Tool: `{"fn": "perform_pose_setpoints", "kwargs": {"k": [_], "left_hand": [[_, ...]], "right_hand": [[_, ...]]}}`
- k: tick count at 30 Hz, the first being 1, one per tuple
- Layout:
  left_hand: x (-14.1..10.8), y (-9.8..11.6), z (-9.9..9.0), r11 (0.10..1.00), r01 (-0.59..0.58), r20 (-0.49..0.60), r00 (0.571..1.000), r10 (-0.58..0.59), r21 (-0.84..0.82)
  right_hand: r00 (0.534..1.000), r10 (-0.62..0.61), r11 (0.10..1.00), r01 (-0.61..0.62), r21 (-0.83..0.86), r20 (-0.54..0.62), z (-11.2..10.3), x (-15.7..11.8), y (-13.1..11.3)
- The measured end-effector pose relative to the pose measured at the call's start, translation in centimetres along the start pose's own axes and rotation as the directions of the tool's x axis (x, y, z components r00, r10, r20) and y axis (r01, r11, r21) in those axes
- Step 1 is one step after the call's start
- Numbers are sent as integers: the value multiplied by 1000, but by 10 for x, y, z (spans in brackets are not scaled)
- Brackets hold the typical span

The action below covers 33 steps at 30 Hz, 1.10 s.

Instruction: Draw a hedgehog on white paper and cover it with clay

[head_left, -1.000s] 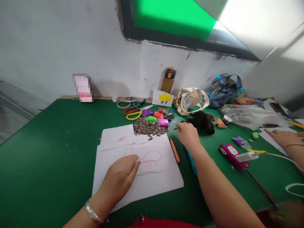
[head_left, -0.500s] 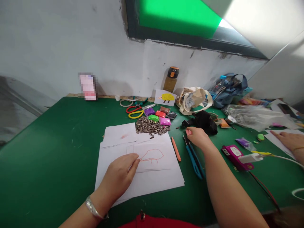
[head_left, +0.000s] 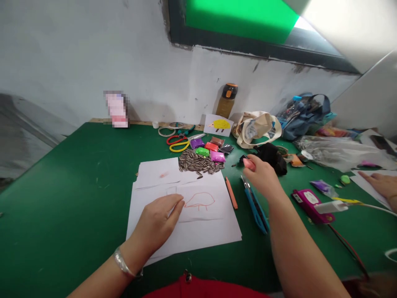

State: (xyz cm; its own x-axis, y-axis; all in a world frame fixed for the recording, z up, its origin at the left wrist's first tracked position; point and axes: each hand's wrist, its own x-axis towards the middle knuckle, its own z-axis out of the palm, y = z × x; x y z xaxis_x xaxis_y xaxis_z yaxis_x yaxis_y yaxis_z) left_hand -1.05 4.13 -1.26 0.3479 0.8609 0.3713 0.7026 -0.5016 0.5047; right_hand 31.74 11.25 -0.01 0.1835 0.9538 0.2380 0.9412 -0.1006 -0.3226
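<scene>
On my left, a pink blurred thing (head_left: 117, 109) stands against the wall at the back of the desk (head_left: 77, 194). A silver bracelet (head_left: 122, 263) circles my left wrist. My left hand (head_left: 156, 217) rests on the stacked paper (head_left: 204, 236); its thumb and forefinger bend toward each other, and I can't tell whether the tips meet. Just right of those tips is an orange outline (head_left: 200, 199) with two short legs, drawn on the paper.

Farther back lie scissors (head_left: 180, 146) with red and yellow handles, then a heap of striped seeds (head_left: 197, 164) at the paper's far edge, with coloured packets (head_left: 217, 157) against it. Behind them leans a card (head_left: 218, 125) bearing a yellow hedgehog, the bottle (head_left: 226, 106) behind it.

Right of the paper lie an orange marker (head_left: 231, 193) and a blue cutter (head_left: 256, 207). Beyond the cutter, my right hand (head_left: 263, 176) has its fingers clamped on a small pink piece (head_left: 249, 164), near a black bundle (head_left: 274, 159).

Farther right are a magenta box (head_left: 310, 205) and, at the edge, another person's hand (head_left: 383, 186) on a white sheet (head_left: 367, 188).
</scene>
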Motion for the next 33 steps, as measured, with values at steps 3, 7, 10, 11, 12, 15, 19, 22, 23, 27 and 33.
{"fn": "perform_pose_setpoints", "kwargs": {"k": [3, 7, 10, 11, 12, 15, 19, 22, 23, 27, 33], "left_hand": [[11, 6, -2, 987, 117, -15, 993, -119, -109], [29, 12, 1, 869, 274, 70, 960, -270, -411], [39, 14, 3, 730, 373, 186, 926, -327, -572], [41, 14, 3, 702, 392, 213, 919, -332, -594], [43, 14, 3, 688, 404, 230, 914, -335, -603], [47, 13, 2, 673, 431, 212, 898, -386, -602], [49, 10, 6, 477, 457, 205, 847, -490, -750], [52, 8, 8, 361, 476, 273, 830, -487, -802], [53, 8, 9, 354, 489, 293, 827, -480, -798], [59, 10, 9, 399, 528, 336, 823, -458, -749], [62, 13, 17, 435, 527, 289, 815, -502, -730]], "right_hand": [[999, -7, 948, -7, 318, 43, -6, -15, -49], [922, -290, 764, 62, 642, 256, 0, -36, -104], [827, -451, 657, 53, 752, 336, 6, -44, -124], [807, -476, 642, 48, 765, 350, 8, -46, -126], [798, -481, 635, 31, 772, 363, 9, -46, -127], [824, -407, 591, -92, 801, 395, 15, -46, -123], [836, -346, 498, -221, 838, 426, 24, -44, -113], [846, -327, 483, -235, 844, 422, 28, -41, -110], [845, -336, 470, -233, 851, 417, 29, -41, -109], [841, -373, 389, -243, 889, 393, 31, -40, -109], [863, -256, 305, -355, 884, 435, 37, -39, -105]]}}
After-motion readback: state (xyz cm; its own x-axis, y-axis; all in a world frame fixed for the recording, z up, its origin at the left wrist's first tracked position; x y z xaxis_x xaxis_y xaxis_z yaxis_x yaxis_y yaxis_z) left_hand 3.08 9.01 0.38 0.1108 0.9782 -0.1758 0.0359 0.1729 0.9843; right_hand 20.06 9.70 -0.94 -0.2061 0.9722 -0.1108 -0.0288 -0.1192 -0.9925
